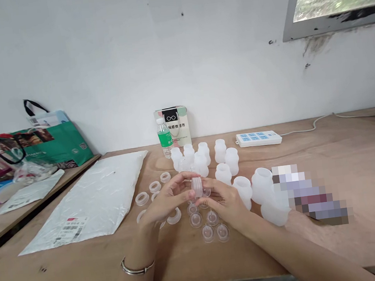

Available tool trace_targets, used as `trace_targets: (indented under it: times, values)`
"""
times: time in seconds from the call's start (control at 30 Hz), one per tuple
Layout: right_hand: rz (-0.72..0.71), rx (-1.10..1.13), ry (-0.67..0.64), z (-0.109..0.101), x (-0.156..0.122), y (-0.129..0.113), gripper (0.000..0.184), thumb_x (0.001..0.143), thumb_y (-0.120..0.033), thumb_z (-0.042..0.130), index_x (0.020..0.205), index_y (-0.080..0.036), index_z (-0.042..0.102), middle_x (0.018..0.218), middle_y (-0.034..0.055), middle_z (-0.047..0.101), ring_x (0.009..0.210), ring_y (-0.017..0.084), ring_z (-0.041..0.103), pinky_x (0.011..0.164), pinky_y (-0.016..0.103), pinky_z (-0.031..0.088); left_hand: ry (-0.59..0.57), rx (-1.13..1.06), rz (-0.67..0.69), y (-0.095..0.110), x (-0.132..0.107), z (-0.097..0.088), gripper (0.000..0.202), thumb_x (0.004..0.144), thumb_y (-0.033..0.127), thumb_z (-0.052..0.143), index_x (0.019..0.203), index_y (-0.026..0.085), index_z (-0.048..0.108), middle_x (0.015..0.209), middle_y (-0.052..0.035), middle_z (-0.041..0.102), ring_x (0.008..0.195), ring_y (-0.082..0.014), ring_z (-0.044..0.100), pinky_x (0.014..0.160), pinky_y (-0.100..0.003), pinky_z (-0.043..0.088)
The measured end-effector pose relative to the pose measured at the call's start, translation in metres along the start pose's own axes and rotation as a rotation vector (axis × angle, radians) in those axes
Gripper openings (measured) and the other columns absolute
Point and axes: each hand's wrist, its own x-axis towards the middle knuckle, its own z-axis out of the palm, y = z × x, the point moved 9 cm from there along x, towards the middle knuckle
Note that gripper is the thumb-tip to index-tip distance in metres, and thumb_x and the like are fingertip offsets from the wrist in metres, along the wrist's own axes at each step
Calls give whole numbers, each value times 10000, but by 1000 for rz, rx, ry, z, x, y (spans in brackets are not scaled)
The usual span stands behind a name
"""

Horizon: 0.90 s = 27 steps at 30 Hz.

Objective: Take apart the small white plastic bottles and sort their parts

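Observation:
My left hand [169, 197] and my right hand [224, 200] meet over the middle of the wooden table [347, 162]. Together they pinch a small translucent ribbed cap [197, 186] between their fingertips. A silver bracelet [136, 269] circles my left wrist. Under the hands lie several small clear domed pieces [207, 233] and several translucent rings [142, 199]. Behind and to the right stand several white translucent bottle-shaped parts [220, 150].
A white plastic mailer bag [92, 200] lies at the left. A green-labelled water bottle [164, 138] and a small printed box [176, 124] stand by the wall. A white power strip [258, 138] lies further right. A green shopping bag [54, 143] sits on the side table.

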Motion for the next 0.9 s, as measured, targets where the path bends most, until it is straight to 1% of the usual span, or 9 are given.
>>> trace_targets:
  times: [0.1,0.2,0.33,0.43,0.5,0.6,0.7,0.8,0.9]
  values:
    - [-109,-120,55,-3,2,-12,107,838,-340,626,906,-258,627,1095,82,620,969,234,646,750,386,590,73,17,36,4,2,-2,281,732,258,727,1005,232,660,954,-32,625,908,-166,580,780,-273,473]
    - [-150,-196,139,-9,3,-18,125,829,-345,641,916,-255,633,1012,73,548,893,215,630,682,354,584,150,-59,51,4,3,-10,272,714,288,729,967,212,666,898,-23,637,810,-148,592,715,-256,485]
    - [-195,-194,155,-13,7,-29,136,851,-279,622,984,-260,606,914,43,543,828,182,604,664,320,572,348,-214,43,1,2,-34,280,709,319,693,954,188,656,870,-24,664,766,-145,608,658,-227,503]
    - [-211,-189,178,-17,9,-38,162,866,-213,582,1018,-269,585,949,44,541,876,178,592,682,310,571,504,-346,49,2,-2,-48,274,738,302,594,954,148,661,876,-45,670,761,-144,615,605,-194,512]
    - [-218,-187,178,-18,10,-42,207,865,-167,554,1042,-272,574,979,50,524,903,176,584,680,299,571,556,-446,66,3,-3,-51,272,718,280,524,892,123,662,800,-55,659,697,-143,609,541,-189,504]
    - [-195,-165,144,-15,12,-47,287,861,-107,498,1090,-272,549,1005,56,505,912,165,580,677,281,571,570,-514,56,3,-2,-51,214,656,246,481,750,121,628,664,-40,604,549,-116,549,423,-170,435]
    - [-138,-147,94,-16,19,-52,288,856,-96,481,1093,-247,545,1004,58,528,886,157,583,677,273,559,557,-438,-19,-3,1,-49,137,685,255,506,677,139,579,592,-2,546,443,-74,446,351,-153,337]
    - [-69,-164,-18,-17,28,-60,228,858,-135,517,1060,-228,565,974,42,580,849,155,589,681,272,539,566,-288,-30,-2,3,-50,235,741,369,572,664,148,572,583,19,533,443,-62,415,354,-149,307]
    - [-10,-202,-144,-19,35,-69,206,849,-196,579,1054,-211,593,965,33,588,765,136,584,667,272,523,550,-139,-23,4,4,-49,327,721,467,646,681,148,593,625,20,555,507,-67,454,405,-146,347]
